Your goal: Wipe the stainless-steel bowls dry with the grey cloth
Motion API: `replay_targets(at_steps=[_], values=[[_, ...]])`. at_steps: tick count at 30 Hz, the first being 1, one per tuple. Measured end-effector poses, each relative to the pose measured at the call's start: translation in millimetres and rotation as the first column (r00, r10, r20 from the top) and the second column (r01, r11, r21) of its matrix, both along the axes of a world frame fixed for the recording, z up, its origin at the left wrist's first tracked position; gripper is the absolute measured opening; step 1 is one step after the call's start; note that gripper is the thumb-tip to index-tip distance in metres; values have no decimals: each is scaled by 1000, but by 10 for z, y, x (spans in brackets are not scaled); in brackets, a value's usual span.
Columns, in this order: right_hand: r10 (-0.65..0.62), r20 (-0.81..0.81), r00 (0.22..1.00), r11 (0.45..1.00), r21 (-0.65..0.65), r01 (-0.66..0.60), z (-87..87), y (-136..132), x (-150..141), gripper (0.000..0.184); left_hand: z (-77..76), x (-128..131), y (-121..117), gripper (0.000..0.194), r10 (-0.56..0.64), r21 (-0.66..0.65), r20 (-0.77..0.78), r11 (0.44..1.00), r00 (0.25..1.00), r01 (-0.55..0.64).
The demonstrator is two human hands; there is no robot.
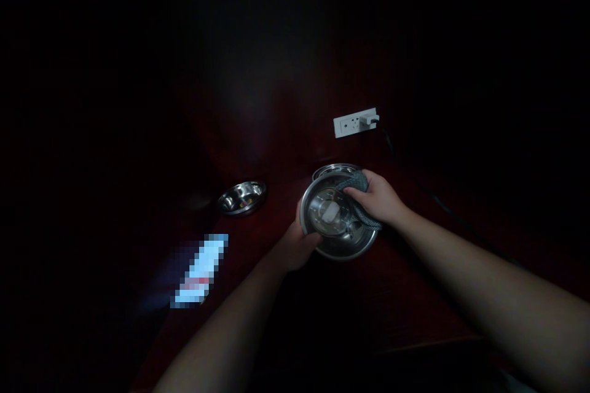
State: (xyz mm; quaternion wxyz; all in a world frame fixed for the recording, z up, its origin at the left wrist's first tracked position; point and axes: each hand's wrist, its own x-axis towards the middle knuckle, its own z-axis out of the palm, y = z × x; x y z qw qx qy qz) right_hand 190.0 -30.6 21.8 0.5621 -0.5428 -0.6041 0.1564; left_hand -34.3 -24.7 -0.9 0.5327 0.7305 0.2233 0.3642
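Observation:
A shiny metal bowl (pixel 338 245) is tilted toward me above the dark red surface, its inside facing the camera. My left hand (pixel 302 245) grips its left rim, thumb over the edge and fingers behind. At the upper right of the bowl, my right hand (pixel 378 196) is closed on a grey-green cloth (pixel 354 182). Part of the cloth hangs down along the bowl's right side and touches it. Just behind the held bowl, more metal dishware (pixel 338 167) shows only its rim; the rest is hidden.
Another shallow metal bowl (pixel 242 198) stands at the left. Nearer me is a bright, pixelated screen-like object (pixel 200 273). A white socket panel (pixel 354 123) on the back wall holds a plug, with a dark cable (pixel 442 202) running right. Surroundings are very dark.

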Motion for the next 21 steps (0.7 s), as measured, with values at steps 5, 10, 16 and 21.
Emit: replay_targets(at_steps=[5, 10, 16, 21], values=[[42, -193, 980, 999, 16, -40, -17, 23, -8, 28, 50, 68, -71, 73, 129, 90, 82, 987, 988, -136], [-12, -373, 928, 1000, -5, 11, -63, 46, -43, 29, 128, 134, -119, 85, 145, 184, 196, 966, 970, -181], [-25, -330, 944, 1000, -7, 24, -128, 58, -82, 31, 42, 150, -60, 79, 182, 116, 172, 972, 968, -203], [-51, -254, 966, 998, 6, 54, -127, 56, -45, 25, -8, 133, -8, 70, 223, 95, 162, 966, 961, -240]])
